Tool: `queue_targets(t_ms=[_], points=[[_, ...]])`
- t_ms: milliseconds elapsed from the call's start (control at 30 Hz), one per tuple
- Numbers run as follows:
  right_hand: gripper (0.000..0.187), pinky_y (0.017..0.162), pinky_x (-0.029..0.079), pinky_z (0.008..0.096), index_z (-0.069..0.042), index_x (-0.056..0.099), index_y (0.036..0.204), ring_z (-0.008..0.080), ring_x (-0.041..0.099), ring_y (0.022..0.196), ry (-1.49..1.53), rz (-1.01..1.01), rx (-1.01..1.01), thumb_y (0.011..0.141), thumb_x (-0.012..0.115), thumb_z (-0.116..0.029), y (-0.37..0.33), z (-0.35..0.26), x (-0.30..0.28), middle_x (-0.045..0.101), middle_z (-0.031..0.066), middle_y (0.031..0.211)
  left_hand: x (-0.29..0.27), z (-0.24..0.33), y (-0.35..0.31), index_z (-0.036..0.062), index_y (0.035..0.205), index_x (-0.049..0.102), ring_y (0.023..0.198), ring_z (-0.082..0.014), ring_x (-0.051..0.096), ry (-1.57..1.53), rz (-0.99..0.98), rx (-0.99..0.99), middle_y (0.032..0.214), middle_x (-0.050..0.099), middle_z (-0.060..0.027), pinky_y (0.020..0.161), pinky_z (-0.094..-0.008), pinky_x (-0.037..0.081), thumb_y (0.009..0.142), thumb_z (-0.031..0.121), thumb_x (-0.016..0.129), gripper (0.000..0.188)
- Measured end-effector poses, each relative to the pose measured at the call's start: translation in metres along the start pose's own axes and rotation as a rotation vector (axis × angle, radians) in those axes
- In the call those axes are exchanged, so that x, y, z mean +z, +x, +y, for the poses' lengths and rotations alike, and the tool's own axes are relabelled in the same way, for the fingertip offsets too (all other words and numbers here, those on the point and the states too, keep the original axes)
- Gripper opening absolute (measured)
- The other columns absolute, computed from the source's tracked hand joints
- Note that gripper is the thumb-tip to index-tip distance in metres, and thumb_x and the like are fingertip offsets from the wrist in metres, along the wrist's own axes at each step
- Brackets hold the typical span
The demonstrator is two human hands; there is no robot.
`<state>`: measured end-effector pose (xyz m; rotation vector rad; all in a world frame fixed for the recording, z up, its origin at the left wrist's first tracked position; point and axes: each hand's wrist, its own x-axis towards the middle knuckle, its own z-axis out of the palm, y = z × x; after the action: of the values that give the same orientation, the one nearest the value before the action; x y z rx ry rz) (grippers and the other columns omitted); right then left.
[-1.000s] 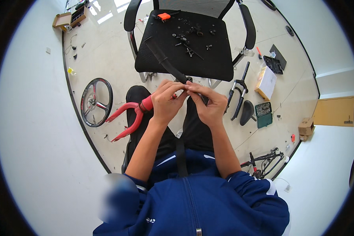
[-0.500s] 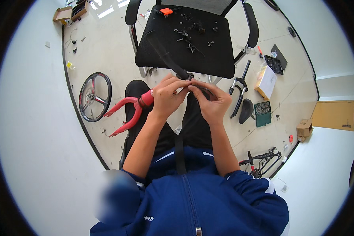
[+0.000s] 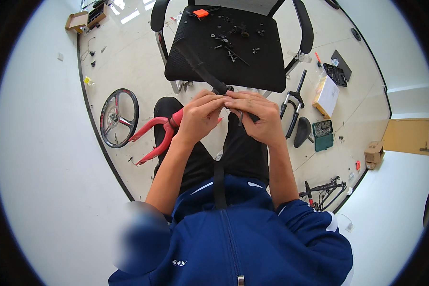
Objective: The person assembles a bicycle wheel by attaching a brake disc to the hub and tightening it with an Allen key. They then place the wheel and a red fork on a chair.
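- Seen from above, a person in a blue jacket (image 3: 200, 238) and dark trousers (image 3: 245, 155) has both bare hands together, just above the centre of the frame.
- The left hand (image 3: 200, 117) has its thumb and fingers drawn in toward the right fingertips; whatever lies between them is hidden, so I cannot tell what it grips.
- The right hand (image 3: 258, 117) curls in from the other side, fingertips meeting the left ones; a thin dark curved piece (image 3: 241, 116) shows beneath it. Its hold is also hidden.
- A black handlebar (image 3: 205, 74) slants from the upper middle, over a chair seat (image 3: 252, 71), down to the fingertips.
- A red bicycle fork (image 3: 168, 128) lies left of centre, its two legs pointing lower left and its upper end passing behind the left hand.
- Loose dark hardware (image 3: 226, 43) and an orange piece (image 3: 201, 13) lie on the seat, top centre.
- A three-spoke wheel (image 3: 113, 118) is at the left.
- Right of centre are a black suspension fork (image 3: 295, 97), a saddle (image 3: 302, 132) and an open green case (image 3: 324, 142).
- A black bicycle frame (image 3: 308, 190) lies at the lower right.
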<state>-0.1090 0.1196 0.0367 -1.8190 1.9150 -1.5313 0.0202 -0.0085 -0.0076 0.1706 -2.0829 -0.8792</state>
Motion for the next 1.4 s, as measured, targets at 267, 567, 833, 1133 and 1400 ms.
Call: queue_targets(t_ms=[267, 567, 833, 1133, 1400], points=[[0.021, 0.071, 0.055, 0.0242, -0.002, 0.074, 0.098, 0.0151, 0.072, 0.075, 0.184, 0.396, 0.246, 0.077, 0.076, 0.0, -0.017, 0.004, 0.037, 0.073, 0.0135, 0.086, 0.011, 0.004, 0.005, 0.0035, 0.089, 0.073, 0.073, -0.0216, 0.063, 0.031, 0.134, -0.049, 0.081, 0.07, -0.0062, 0.063, -0.0301, 0.052, 0.065, -0.006, 0.076, 0.025], [0.026, 0.084, 0.056, 0.0314, -0.007, 0.075, 0.1, 0.0251, 0.071, 0.097, -0.004, 0.062, -0.003, 0.077, 0.071, 0.003, -0.003, 0.006, 0.008, 0.073, 0.0093, 0.103, 0.005, 0.004, 0.004, 0.0004, 0.092, 0.071, 0.08, -0.0234, 0.063, -0.024, 0.035, -0.035, 0.086, 0.07, -0.0086, 0.068, -0.0311, 0.053, 0.069, -0.007, 0.073, 0.024], [0.021, 0.077, 0.056, 0.0251, -0.002, 0.073, 0.098, 0.0188, 0.072, 0.085, 0.26, 0.265, 0.317, 0.077, 0.074, 0.003, -0.01, -0.001, 0.028, 0.073, 0.0133, 0.101, 0.013, -0.002, 0.001, 0.0025, 0.087, 0.073, 0.073, -0.0217, 0.063, 0.02, 0.139, -0.057, 0.08, 0.07, -0.0069, 0.062, -0.0298, 0.053, 0.067, -0.008, 0.074, 0.023], [0.02, 0.073, 0.056, 0.0245, 0.001, 0.073, 0.097, 0.0166, 0.072, 0.08, 0.061, 0.293, 0.165, 0.077, 0.075, 0.003, -0.013, -0.001, 0.028, 0.074, 0.0123, 0.093, 0.013, -0.004, 0.002, 0.0038, 0.09, 0.074, 0.078, -0.0215, 0.065, 0.034, 0.143, -0.045, 0.085, 0.071, -0.0066, 0.068, -0.0306, 0.054, 0.065, -0.005, 0.076, 0.027], [0.026, 0.081, 0.056, 0.0297, -0.002, 0.074, 0.102, 0.0214, 0.072, 0.089, 0.195, 0.059, 0.144, 0.077, 0.074, 0.001, -0.006, 0.019, 0.003, 0.073, 0.0137, 0.103, 0.011, 0.0, 0.003, 0.0018, 0.095, 0.073, 0.087, -0.0238, 0.064, -0.035, -0.001, -0.022, 0.088, 0.071, -0.0093, 0.074, -0.0319, 0.053, 0.07, -0.005, 0.074, 0.026]])
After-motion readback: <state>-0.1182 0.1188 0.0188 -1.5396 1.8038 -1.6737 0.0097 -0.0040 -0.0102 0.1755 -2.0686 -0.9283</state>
